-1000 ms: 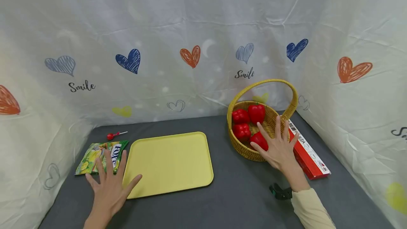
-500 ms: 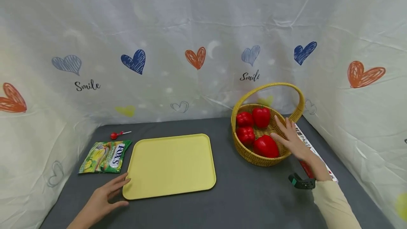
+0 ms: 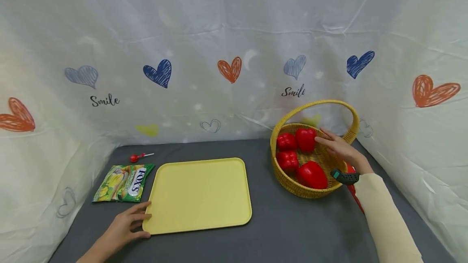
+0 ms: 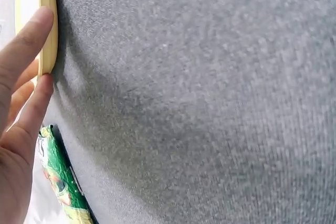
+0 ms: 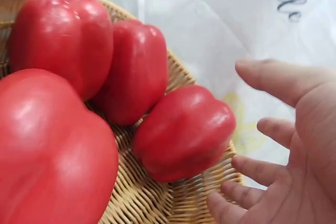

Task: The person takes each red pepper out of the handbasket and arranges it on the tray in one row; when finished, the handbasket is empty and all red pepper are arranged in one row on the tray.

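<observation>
The yellow tray (image 3: 199,196) lies flat on the dark grey table. My left hand (image 3: 120,228) is at its near-left corner, fingertips at the left rim and thumb by the front edge; the left wrist view shows the fingertips right against the tray's side (image 4: 48,51). On the right, a wicker basket (image 3: 292,190) with an arched handle holds several red bell peppers (image 3: 311,175). My right hand (image 3: 341,149) reaches over the basket's right side, fingers spread beside the back-right pepper (image 5: 184,132). A gap shows between fingertips and pepper in the right wrist view.
Left of the tray lies a green and yellow Fox's candy bag (image 3: 124,182), with a red lollipop (image 3: 134,158) behind it. A red box (image 3: 352,190) is partly hidden behind the basket and right arm. A heart-printed curtain (image 3: 193,92) encloses the table's back and sides.
My left hand has moved from above the candy bag down to the tray's corner. My right hand has turned sideways and moved farther back over the basket. The view has shifted slightly.
</observation>
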The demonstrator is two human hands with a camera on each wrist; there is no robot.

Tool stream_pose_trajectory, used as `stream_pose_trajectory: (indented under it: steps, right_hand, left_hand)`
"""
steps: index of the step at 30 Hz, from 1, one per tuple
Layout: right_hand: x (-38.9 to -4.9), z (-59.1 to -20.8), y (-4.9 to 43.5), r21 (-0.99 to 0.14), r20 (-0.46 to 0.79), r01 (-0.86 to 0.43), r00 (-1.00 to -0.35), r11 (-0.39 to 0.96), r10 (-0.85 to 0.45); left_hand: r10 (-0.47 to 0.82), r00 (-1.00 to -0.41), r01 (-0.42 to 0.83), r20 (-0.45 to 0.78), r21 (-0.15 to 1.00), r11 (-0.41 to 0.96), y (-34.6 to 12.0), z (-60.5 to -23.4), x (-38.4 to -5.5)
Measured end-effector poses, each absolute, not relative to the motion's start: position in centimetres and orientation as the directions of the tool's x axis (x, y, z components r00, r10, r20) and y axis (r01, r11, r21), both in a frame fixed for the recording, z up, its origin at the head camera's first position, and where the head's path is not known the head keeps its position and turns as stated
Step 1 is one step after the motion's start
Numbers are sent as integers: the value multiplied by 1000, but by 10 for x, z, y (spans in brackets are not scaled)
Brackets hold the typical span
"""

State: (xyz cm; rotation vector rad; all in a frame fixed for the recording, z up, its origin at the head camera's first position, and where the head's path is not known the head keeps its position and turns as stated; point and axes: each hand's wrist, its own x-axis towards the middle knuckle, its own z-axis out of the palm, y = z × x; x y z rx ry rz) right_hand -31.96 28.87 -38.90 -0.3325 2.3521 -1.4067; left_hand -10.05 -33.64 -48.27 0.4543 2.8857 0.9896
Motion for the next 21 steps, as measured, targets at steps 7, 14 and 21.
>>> stream_pose_trajectory:
  steps: [7,14,21]
  right_hand:
    - [-344,-398,280,-870,-229,50,-922,491,-312]
    - [-358,-408,272,-896,-258,123,-926,427,-274]
    - [-368,-417,263,-888,-204,94,-958,450,-202]
  left_hand:
    - [301,-952,268,50,608,747,-338,-483,-99]
    - [325,-945,268,22,621,737,-342,-484,-100]
    - [361,-931,310,58,650,694,-343,-485,-105]
